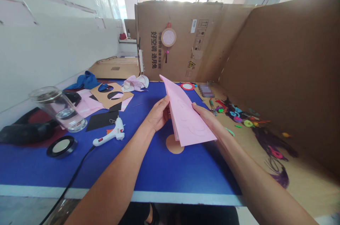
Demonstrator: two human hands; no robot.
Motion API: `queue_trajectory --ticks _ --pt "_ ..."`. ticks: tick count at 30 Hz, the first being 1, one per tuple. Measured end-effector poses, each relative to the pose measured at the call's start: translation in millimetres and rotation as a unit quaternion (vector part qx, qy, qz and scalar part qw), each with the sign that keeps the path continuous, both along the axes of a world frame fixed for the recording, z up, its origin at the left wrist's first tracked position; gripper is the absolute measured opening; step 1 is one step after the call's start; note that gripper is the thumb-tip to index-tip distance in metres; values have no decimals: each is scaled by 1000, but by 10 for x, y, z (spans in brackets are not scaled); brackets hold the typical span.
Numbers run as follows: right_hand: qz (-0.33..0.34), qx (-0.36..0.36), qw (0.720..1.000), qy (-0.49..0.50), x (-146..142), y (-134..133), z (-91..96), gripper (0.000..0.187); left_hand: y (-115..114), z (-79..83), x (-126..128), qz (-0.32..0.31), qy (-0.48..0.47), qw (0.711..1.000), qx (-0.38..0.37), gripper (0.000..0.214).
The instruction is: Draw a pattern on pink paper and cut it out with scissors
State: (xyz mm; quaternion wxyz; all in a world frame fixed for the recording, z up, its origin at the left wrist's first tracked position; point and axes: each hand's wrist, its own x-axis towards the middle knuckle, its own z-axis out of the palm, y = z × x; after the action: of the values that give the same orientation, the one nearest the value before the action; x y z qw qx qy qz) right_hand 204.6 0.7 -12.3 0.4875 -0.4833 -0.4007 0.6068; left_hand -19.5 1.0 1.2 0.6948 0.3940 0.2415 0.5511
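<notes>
Gripping a folded pink card above the blue counter, the left hand and right hand both close on its edges. One clear glass tumbler holds water toward the counter's left side, with one white glue gun and one round black-rimmed roll near it.

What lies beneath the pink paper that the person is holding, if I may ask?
Below the pink paper, held by the left hand and right hand, lie a blue tabletop and a round tan disc. The paper hides the disc's top edge and whatever else is beneath.
</notes>
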Motion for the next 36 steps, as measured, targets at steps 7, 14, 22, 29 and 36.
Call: queue_trajectory --ticks 7,14,22,29,36 --pt "0 -20 1000 5 -40 -58 69 30 -1 -12 20 1 2 1000 -4 58" --pt "12 -23 1000 17 -63 -78 96 29 14 -34 50 -4 2 1000 -5 67" --pt "-47 79 994 -56 -44 -52 70 28 37 -2 -14 42 27 999 -16 43" --pt "-43 165 962 -215 -46 12 -25 42 -27 46 52 35 63 994 -80 36" --pt "-37 274 896 -348 -45 10 -23 76 41 37 12 82 42 991 -99 26"
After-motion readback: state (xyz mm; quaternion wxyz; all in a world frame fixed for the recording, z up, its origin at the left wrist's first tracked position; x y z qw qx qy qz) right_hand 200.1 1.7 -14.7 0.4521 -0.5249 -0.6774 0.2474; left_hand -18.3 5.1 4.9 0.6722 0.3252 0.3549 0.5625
